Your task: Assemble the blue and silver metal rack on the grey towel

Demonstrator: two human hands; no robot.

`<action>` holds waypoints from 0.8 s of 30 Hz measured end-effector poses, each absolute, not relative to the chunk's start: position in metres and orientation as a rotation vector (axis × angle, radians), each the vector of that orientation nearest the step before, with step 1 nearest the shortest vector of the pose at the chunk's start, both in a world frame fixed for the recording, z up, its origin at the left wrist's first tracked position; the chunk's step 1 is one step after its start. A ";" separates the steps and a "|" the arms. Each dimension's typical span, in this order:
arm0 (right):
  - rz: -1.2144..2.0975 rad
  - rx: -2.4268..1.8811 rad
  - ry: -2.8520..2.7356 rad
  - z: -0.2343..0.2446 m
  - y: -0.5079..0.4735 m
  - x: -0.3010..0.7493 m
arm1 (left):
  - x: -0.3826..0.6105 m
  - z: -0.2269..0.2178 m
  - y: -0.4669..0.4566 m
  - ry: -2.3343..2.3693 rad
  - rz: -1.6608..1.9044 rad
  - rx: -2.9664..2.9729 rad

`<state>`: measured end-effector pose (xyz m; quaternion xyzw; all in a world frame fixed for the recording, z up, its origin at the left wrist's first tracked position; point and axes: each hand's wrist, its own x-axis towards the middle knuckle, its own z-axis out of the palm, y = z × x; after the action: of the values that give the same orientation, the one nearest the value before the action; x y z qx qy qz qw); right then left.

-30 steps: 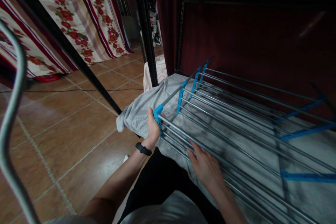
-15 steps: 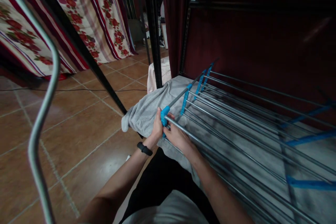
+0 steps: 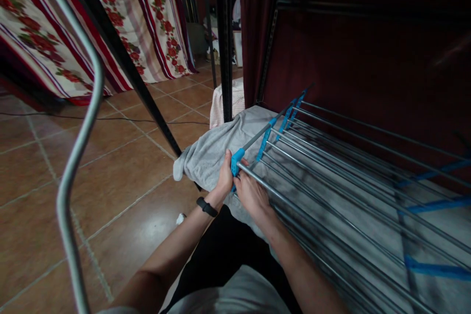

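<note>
A metal drying rack (image 3: 312,190) with blue plastic joints lies on a grey blanket (image 3: 209,153) to my right. My left hand (image 3: 225,175), a black band on its wrist, is closed around the outer side of the blue corner joint (image 3: 236,161). On the inner side, under the end of the front tube, my right hand (image 3: 250,187) is closed at the same joint. Its fingertips are partly hidden behind the joint and the tube.
Close on my left rises a bent grey metal tube (image 3: 96,83). Black metal posts (image 3: 227,44) frame the bed-like surface. A floral curtain (image 3: 121,14) hangs beyond the tiled floor (image 3: 121,157), where a thin cable (image 3: 147,120) runs. Dark red cloth (image 3: 342,54) covers the back.
My view has shifted slightly, so the rack and hands appear a little further right. Both hands keep their hold on the corner joint, with the right fingers slightly shifted.
</note>
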<state>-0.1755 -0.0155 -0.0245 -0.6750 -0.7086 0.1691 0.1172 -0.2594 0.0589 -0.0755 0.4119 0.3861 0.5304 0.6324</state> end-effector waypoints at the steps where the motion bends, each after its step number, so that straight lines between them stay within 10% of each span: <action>1: 0.500 -1.967 -2.058 -0.024 -0.015 -0.175 | -0.260 -0.077 0.060 0.882 1.214 0.942; 24: 0.677 -1.875 -1.959 -0.019 -0.015 -0.168 | -0.259 -0.080 0.062 0.845 1.184 0.939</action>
<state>-0.1676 -0.0148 -0.0189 -0.6609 -0.6903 0.2387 0.1725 -0.2586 0.0622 -0.0799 0.4129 0.3719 0.5207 0.6481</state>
